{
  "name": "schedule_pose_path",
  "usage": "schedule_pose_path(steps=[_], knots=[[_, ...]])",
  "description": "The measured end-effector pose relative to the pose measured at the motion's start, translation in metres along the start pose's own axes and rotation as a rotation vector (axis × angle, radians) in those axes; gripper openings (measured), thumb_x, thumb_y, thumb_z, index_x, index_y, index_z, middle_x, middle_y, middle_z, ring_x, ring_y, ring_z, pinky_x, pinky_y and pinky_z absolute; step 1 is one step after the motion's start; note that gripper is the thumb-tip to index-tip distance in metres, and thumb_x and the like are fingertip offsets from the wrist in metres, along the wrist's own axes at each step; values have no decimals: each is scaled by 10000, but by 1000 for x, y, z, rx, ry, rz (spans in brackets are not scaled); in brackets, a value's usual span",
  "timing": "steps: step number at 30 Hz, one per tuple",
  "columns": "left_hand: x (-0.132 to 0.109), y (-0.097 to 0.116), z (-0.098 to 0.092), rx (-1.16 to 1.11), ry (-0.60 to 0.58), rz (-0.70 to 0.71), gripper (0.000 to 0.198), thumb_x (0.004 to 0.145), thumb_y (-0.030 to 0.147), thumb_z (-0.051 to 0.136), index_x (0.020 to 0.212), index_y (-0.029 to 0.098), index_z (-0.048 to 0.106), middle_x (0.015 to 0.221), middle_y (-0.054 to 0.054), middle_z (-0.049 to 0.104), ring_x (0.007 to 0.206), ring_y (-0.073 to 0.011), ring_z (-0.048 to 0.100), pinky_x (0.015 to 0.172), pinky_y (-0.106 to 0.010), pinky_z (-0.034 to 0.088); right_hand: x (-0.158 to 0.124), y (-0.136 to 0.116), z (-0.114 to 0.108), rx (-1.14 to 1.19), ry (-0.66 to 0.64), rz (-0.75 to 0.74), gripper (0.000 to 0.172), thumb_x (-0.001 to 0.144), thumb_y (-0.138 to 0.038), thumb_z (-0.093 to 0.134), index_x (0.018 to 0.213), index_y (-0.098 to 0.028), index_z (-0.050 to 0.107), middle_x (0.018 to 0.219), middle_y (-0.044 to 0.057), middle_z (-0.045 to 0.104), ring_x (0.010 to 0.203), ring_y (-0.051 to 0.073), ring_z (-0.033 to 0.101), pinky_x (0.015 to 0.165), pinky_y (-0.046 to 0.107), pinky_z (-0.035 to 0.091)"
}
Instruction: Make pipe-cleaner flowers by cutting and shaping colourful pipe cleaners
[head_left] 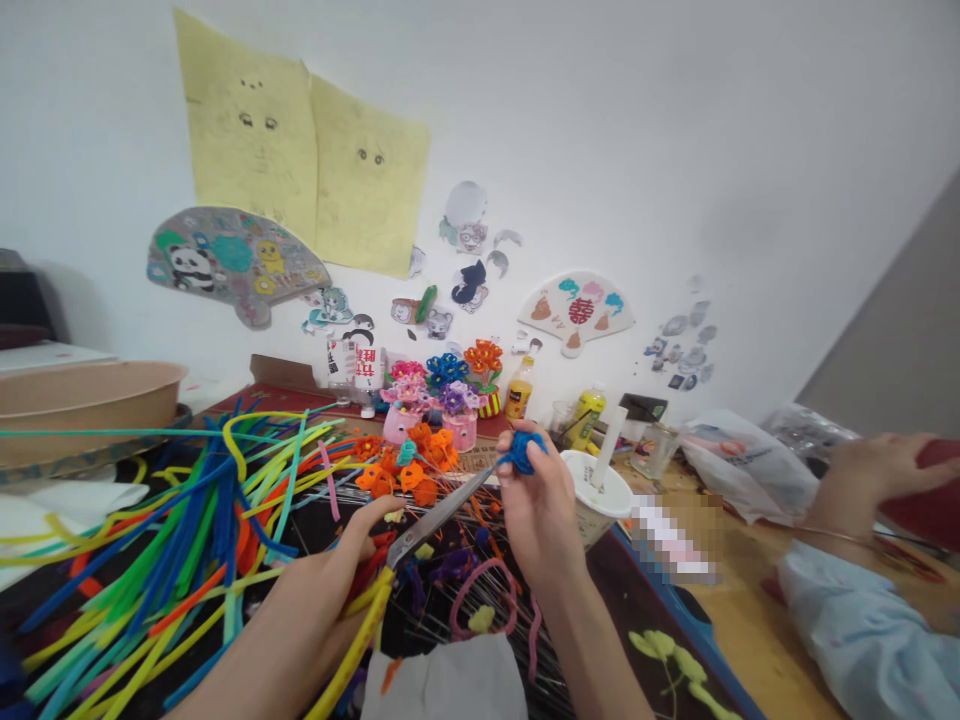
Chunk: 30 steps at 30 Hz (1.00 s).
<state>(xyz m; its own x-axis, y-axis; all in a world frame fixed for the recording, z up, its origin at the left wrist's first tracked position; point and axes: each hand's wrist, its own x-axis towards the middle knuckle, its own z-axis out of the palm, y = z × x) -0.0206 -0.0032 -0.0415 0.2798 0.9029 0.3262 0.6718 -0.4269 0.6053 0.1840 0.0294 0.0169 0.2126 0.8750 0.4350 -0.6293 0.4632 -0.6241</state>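
Observation:
My left hand [337,575] is closed round the yellow handles of a pair of scissors [439,515], whose blades point up and to the right. The blade tips reach the blue fuzzy piece [526,453], which my right hand [536,500] pinches between thumb and fingers. Orange fuzzy flowers [420,465] lie just behind the blades. Below them, a pink fuzzy loop [484,600] rests among thin wires. A white paper sheet [446,680] is at the near edge, between my forearms.
Many coloured fuzzy stems [202,510] spread across the left side. Potted fuzzy flowers [457,400] and bottles [519,387] stand along the wall. A white tub [600,485] is right of my right hand. Another person's hand [862,480] and pale blue sleeve are at the far right.

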Motion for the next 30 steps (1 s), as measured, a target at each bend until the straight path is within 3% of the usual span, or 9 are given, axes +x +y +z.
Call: schedule_pose_path(steps=[6, 11, 15, 18, 22, 30], knots=[[-2, 9, 0, -7, 14, 3, 464, 885, 290, 358, 1346, 317, 405, 703, 46, 739, 627, -198, 724, 584, -215, 454, 0, 0, 0, 1, 8, 1, 186, 720, -291, 795, 876, -209, 734, 784, 6, 648, 681, 109, 514, 585, 193, 433], [1, 2, 4, -39, 23, 4, 412, 915, 360, 352, 1313, 318, 448, 586, 63, 702, 516, -188, 675, 540, -219, 429, 1, 1, 0, -2, 34, 6, 208, 702, -289, 807, 872, -194, 736, 767, 4, 652, 666, 105, 528, 577, 193, 436], [6, 0, 0, -155, 130, -22, 395, 885, 449, 472, 1253, 307, 446, 538, 101, 604, 456, -155, 600, 475, -199, 394, 4, 4, -3, -84, 87, 35, 224, 690, -300, 815, 855, -178, 726, 724, -1, 664, 603, 93, 540, 559, 194, 435], [8, 7, -8, -341, 233, -122, 476, 813, 532, 566, 1193, 280, 430, 524, 111, 555, 425, -137, 535, 445, -201, 419, 4, 8, -4, -168, 78, 81, 245, 682, -332, 822, 827, -168, 709, 676, -7, 661, 542, 86, 538, 514, 192, 413], [11, 14, -14, -603, 230, -251, 650, 719, 584, 667, 1218, 297, 366, 563, 97, 638, 285, -77, 379, 304, -175, 341, 0, 12, -1, -223, 34, 135, 278, 672, -366, 832, 804, -168, 689, 652, -15, 660, 494, 77, 526, 483, 191, 397], [13, 9, -11, -708, 239, -255, 711, 654, 443, 763, 1238, 295, 385, 558, 121, 644, 254, -26, 369, 372, -182, 435, -3, 13, 2, -241, -22, 188, 293, 672, -386, 839, 806, -180, 678, 670, 0, 688, 533, 111, 588, 521, 224, 456]])
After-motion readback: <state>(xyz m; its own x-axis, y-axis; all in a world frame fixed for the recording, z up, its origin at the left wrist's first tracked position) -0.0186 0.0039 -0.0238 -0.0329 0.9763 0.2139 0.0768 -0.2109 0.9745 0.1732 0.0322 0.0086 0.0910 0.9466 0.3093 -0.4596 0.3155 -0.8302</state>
